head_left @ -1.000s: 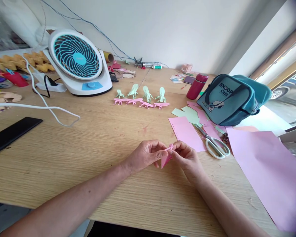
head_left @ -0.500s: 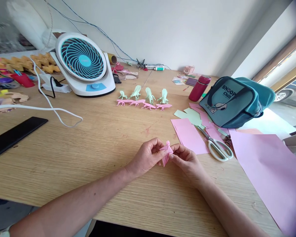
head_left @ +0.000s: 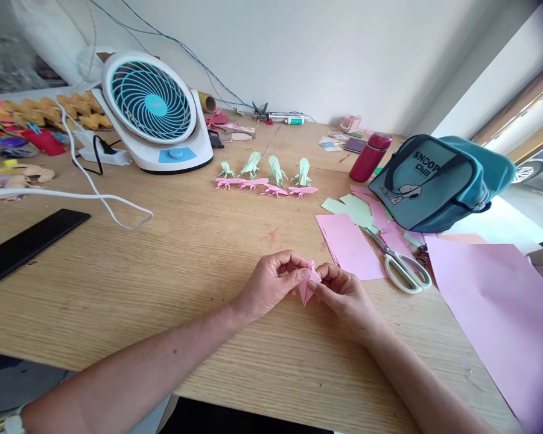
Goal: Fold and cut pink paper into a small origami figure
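A small folded pink paper piece (head_left: pixel 306 292), pointed at its lower end, is held up between both hands over the wooden table (head_left: pixel 163 271). My left hand (head_left: pixel 274 283) pinches its left side near the top, thumb in front. On the right edge, my right hand (head_left: pixel 344 295) grips it between thumb and curled fingers. Several folded pink paper figures (head_left: pixel 253 183) stand in a row beyond the hands, with several light green ones (head_left: pixel 277 170) just behind them.
Right of the hands lie pink sheets (head_left: pixel 350 244), white-handled scissors (head_left: pixel 405 271), green scraps (head_left: pixel 355 209) and a large pink sheet (head_left: pixel 493 301). Behind are a red bottle (head_left: pixel 371 158) and a teal bag (head_left: pixel 428 181). A fan (head_left: pixel 154 105), white cable (head_left: pixel 104 198) and black slab (head_left: pixel 34 244) occupy the left.
The view has shifted slightly. Both hands keep hold of the pink piece, whose upper part now looks narrower and slightly turned, with my left thumb over it.
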The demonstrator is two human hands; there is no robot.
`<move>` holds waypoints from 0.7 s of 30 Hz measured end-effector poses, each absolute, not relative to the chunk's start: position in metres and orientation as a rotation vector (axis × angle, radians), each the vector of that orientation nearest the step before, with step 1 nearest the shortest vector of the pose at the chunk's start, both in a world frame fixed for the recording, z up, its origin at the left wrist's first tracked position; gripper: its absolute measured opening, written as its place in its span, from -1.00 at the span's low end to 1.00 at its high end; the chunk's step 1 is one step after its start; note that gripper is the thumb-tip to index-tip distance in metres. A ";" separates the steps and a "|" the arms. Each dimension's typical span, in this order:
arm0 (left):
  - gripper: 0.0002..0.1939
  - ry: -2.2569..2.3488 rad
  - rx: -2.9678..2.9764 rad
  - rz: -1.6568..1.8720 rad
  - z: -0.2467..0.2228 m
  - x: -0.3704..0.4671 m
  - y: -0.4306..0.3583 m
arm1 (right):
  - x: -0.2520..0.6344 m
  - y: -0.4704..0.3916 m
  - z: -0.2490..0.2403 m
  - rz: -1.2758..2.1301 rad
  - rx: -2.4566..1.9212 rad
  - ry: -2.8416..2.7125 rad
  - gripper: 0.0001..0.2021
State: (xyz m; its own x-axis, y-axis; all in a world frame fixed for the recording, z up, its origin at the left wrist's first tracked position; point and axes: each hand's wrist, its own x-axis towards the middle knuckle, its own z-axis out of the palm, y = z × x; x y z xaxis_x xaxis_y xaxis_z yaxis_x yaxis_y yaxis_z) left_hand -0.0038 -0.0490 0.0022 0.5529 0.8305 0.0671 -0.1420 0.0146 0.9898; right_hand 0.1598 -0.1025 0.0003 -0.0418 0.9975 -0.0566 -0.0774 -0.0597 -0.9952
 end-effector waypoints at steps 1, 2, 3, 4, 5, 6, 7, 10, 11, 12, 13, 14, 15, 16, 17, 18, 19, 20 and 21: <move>-0.79 0.664 1.357 0.872 0.003 -0.004 -0.049 | 0.159 -0.103 0.001 1.310 -1.193 -1.166 -0.65; -0.81 0.674 1.371 0.893 0.003 -0.003 -0.050 | 0.159 -0.103 0.001 1.298 -1.209 -1.181 -0.65; -0.83 0.689 1.386 0.913 0.003 -0.003 -0.050 | 0.158 -0.103 0.002 1.280 -1.223 -1.197 -0.66; -0.84 0.708 1.402 0.928 0.004 -0.003 -0.051 | 0.157 -0.104 0.003 1.257 -1.236 -1.211 -0.66; -0.84 0.728 1.417 0.941 0.004 -0.003 -0.052 | 0.155 -0.104 0.003 1.231 -1.247 -1.224 -0.66; -0.85 0.747 1.432 0.948 0.004 -0.002 -0.053 | 0.154 -0.104 0.004 1.207 -1.259 -1.239 -0.66; -0.85 0.762 1.445 0.954 0.005 -0.002 -0.054 | 0.153 -0.105 0.004 1.187 -1.271 -1.254 -0.67; -0.86 0.793 1.453 0.960 0.005 -0.002 -0.055 | 0.150 -0.106 0.002 1.168 -1.301 -1.294 -0.68; -0.86 0.791 1.440 0.957 0.004 -0.002 -0.055 | 0.150 -0.106 0.001 1.164 -1.307 -1.300 -0.69; -0.86 0.783 1.423 0.952 0.004 -0.002 -0.054 | 0.149 -0.106 0.000 1.158 -1.310 -1.302 -0.69; -0.85 0.772 1.404 0.948 0.004 -0.001 -0.054 | 0.149 -0.106 -0.002 1.151 -1.313 -1.302 -0.69; -0.85 0.763 1.388 0.946 0.004 -0.001 -0.054 | 0.149 -0.106 -0.003 1.144 -1.314 -1.301 -0.70; -0.84 0.759 1.375 0.947 0.004 0.000 -0.054 | 0.150 -0.106 -0.004 1.138 -1.313 -1.302 -0.70; -0.84 0.767 1.368 0.954 0.004 0.000 -0.054 | 0.150 -0.106 -0.005 1.134 -1.309 -1.302 -0.70; -0.84 0.782 1.364 0.962 0.004 0.001 -0.055 | 0.150 -0.106 -0.006 1.132 -1.301 -1.304 -0.70; -0.85 0.798 1.359 0.968 0.005 0.001 -0.055 | 0.150 -0.107 -0.006 1.133 -1.289 -1.306 -0.71; -0.85 0.810 1.354 0.969 0.005 0.002 -0.056 | 0.150 -0.107 -0.006 1.141 -1.271 -1.307 -0.72; -0.86 0.819 1.350 0.967 0.006 0.002 -0.056 | 0.150 -0.107 -0.006 1.157 -1.247 -1.302 -0.74; -0.86 0.825 1.347 0.967 0.007 0.002 -0.056 | 0.150 -0.107 -0.006 1.176 -1.217 -1.287 -0.76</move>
